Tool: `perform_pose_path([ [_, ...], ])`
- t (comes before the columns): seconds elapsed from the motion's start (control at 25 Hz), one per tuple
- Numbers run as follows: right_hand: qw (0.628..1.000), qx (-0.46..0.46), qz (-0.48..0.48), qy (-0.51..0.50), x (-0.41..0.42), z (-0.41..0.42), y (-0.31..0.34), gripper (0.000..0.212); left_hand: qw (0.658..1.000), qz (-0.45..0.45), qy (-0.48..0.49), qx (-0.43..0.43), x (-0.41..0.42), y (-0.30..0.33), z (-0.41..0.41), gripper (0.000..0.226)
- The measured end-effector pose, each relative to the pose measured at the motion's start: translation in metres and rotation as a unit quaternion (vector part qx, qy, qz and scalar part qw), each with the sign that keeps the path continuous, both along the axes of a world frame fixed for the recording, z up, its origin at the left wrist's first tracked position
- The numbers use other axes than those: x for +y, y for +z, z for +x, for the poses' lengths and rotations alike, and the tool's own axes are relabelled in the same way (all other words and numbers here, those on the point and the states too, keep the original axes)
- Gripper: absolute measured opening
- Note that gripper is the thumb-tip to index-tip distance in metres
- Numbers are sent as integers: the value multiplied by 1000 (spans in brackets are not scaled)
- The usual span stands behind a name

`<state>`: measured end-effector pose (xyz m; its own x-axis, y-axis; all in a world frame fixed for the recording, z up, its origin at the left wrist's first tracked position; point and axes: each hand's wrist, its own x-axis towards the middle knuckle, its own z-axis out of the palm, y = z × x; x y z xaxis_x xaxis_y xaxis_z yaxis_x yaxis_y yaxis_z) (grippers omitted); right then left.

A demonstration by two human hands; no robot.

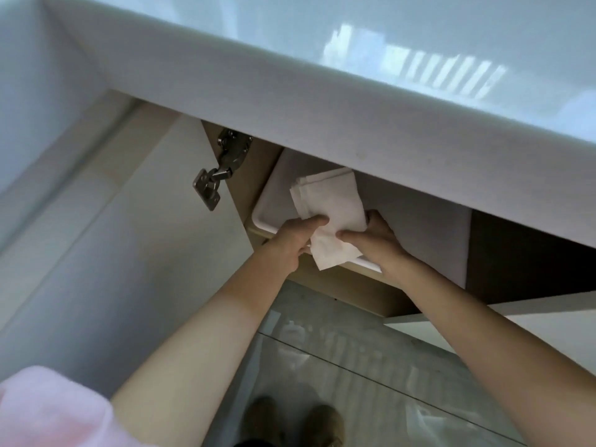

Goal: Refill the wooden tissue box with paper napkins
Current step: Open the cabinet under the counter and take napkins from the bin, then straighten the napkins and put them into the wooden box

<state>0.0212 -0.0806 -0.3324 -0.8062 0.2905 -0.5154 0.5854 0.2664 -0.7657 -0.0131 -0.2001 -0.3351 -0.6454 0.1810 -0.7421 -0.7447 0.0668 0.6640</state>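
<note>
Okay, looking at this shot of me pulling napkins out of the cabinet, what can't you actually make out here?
- Wooden tissue box: nowhere in the head view.
- Napkins: count unclear; left hand and right hand cover the lower part.
- White tray: its back is hidden under the countertop.
- Cabinet interior: right side too dark to read.
- Shoes: blurred, cut off by the bottom edge.

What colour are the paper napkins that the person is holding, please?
Plain white, with no pattern visible; the head view shows the paper napkins gripped by both hands.
</note>
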Motion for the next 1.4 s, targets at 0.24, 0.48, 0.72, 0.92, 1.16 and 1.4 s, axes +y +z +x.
perform_pose_path([
  [0.24, 998, -19, -63, -15, -24, 66, 53, 39, 992, 116, 18, -46, -40, 49, 62, 25],
  [0.48, 993, -28, -116, -9, -54, 119, 120, 37, 980, 174, 95, -17, -75, 103, 125, 40],
  [0.72, 994, -56, -93, 24, -75, 162, 194, 40, 987, 130, 91, -6, -95, 179, 170, 56],
  [0.92, 994, -33, -101, -9, -84, 179, 254, 35, 983, 156, 91, 9, -98, 235, 184, 64],
  [1.16, 994, 23, -107, -27, -84, 181, 317, 25, 976, 205, 67, 39, -100, 290, 172, 52],
  [1.4, 989, 80, -123, -36, -78, 179, 363, 28, 965, 252, 37, 70, -102, 333, 150, 48],
])
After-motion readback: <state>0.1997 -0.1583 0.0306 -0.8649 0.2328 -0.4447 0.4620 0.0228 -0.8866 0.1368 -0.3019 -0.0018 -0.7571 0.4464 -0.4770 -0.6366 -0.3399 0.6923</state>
